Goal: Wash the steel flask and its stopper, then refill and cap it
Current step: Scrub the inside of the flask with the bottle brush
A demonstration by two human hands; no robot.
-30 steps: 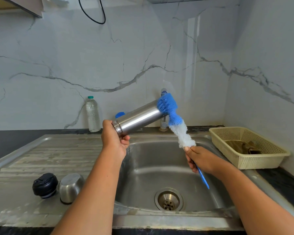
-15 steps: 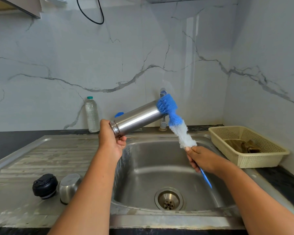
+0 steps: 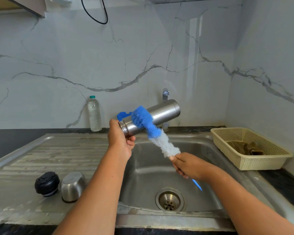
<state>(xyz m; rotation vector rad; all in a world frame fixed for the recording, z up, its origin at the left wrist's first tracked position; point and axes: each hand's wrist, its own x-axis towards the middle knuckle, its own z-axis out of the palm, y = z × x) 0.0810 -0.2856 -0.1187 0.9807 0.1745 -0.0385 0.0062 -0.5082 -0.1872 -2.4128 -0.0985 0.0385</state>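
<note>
My left hand (image 3: 120, 141) grips the steel flask (image 3: 161, 114) at its open neck end, holding it nearly level above the sink (image 3: 159, 175), its base pointing right and up. My right hand (image 3: 187, 164) grips the handle of a bottle brush (image 3: 149, 128) with blue and white bristles. The blue tip lies against the flask's side near the neck. The black stopper (image 3: 47, 183) and the steel cup lid (image 3: 72, 186) stand on the drainboard at the left.
A tap (image 3: 165, 94) rises behind the flask. A plastic water bottle (image 3: 94, 114) stands at the wall on the left. A beige basket (image 3: 249, 149) holding a cloth sits right of the sink. A blue object (image 3: 122, 114) peeks out behind the flask.
The brush has slid along the flask's outside from the base end to near the neck. The right hand moved left with it. The left hand still holds the flask.
</note>
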